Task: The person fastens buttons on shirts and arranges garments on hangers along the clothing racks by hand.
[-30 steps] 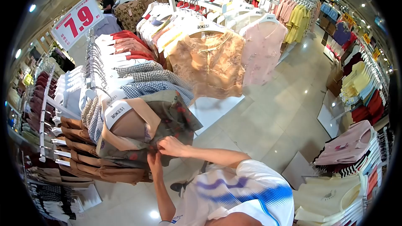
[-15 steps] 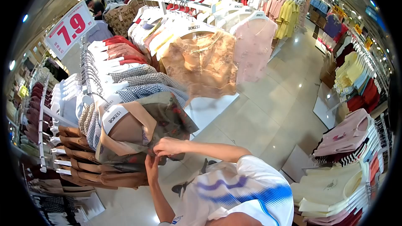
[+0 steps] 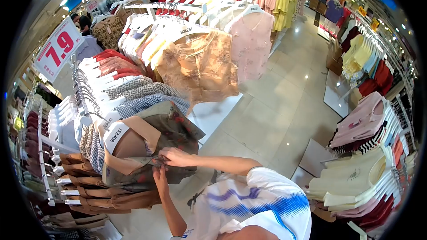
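Observation:
An olive-grey jacket with red floral patches and a wide beige collar hangs on a white BOKESI hanger at the end of the rack. My right hand pinches the jacket's front edge below the collar. Just beneath it, my left hand also grips the front edge, its fingertips close to the right hand's. Whatever small part lies between the fingers is hidden. Blue-checked garments hang directly behind the jacket, and brown garments hang below it.
A 7.9 price sign stands above the rack at left. An orange patterned top and a pink sheer top hang farther back. Cream shirts fill a rack at right. The tiled floor runs between the racks.
The view has shifted, so the racks appear farther left and slightly higher. Both hands stay at the jacket's front edge, the left now slightly closer under the right.

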A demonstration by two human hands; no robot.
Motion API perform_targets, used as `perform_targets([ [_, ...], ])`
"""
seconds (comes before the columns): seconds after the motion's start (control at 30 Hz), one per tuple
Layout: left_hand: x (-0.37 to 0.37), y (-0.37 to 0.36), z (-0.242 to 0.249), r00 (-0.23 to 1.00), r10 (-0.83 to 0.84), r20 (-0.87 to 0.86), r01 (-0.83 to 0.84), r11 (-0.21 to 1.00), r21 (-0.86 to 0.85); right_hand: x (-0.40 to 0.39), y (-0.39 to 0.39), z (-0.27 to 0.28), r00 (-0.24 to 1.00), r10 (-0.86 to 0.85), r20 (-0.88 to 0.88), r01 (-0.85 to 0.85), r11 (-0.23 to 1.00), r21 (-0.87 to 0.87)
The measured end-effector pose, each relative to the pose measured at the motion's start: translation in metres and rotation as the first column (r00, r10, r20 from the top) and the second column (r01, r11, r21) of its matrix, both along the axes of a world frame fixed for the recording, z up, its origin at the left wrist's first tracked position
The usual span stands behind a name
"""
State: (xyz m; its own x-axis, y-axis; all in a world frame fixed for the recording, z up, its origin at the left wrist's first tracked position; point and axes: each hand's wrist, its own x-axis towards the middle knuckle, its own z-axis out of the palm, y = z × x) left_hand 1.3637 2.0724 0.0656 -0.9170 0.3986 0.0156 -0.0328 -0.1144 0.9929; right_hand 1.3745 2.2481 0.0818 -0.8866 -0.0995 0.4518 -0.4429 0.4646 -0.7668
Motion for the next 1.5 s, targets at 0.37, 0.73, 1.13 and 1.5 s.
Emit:
perform_targets([
  [0.37, -0.024, -0.019, -0.03, 0.994, 0.08, -0.074, -0.095, 0.967, -0.236, -0.015, -0.01, -0.004, 0.987, -0.159, 0.031, 0.151, 0.975, 0.163],
  [0.73, -0.029, -0.01, -0.026, 0.89, 0.189, -0.416, -0.315, 0.913, -0.259, -0.004, -0.028, 0.001, 0.968, -0.252, -0.022, 0.248, 0.93, 0.272],
  [1.13, -0.032, -0.022, -0.018, 0.879, 0.115, -0.463, -0.308, 0.878, -0.368, -0.006, -0.037, -0.005, 0.967, -0.247, 0.065, 0.232, 0.956, 0.179],
  [1.5, -0.032, -0.035, -0.006, 0.992, 0.073, -0.105, -0.088, 0.985, -0.149, -0.012, -0.037, 0.004, 0.999, -0.041, 0.024, 0.036, 0.987, 0.155],
])
